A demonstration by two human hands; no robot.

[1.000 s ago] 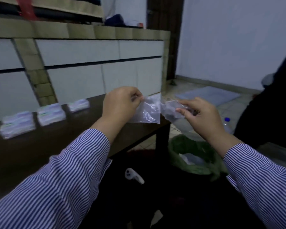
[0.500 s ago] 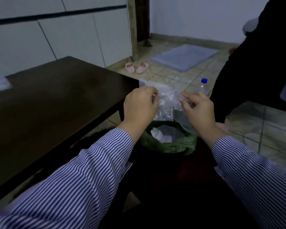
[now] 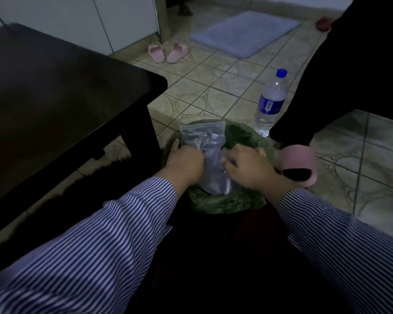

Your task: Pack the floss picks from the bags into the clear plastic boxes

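Both hands down over the bin [image 3: 216, 203] at 6 o'clock of the floor, off the tabletop [image 3: 55, 91] corner. Left hand [image 3: 184, 163] and right hand [image 3: 247, 167] on either side of a clear bag [image 3: 204, 141], fingers curled onto its lower part; grip on the plastic looks like a pinch from each side, though the fingertips are hidden under the film. Bag upright-ish, zip edge toward 12 o'clock, lower end inside the green liner. Contents dim and blurred; cannot tell whether any floss picks remain inside. No boxes in view.

Step in hand, as a judgement: discarding a spent bag, or pushing it down into the bin. Next move calls for letting go with both hands, lifting clear of the liner, then turning back toward 10 o'clock to the tabletop for a fresh bag and a box.

Water bottle [image 3: 270, 103] standing at 1 o'clock of the bin, just beside a dark-clothed leg and a pink slipper [image 3: 297, 164] at 3 o'clock. Pair of pink slippers [image 3: 167, 51] and a grey mat [image 3: 243, 32] further off at 12 o'clock.
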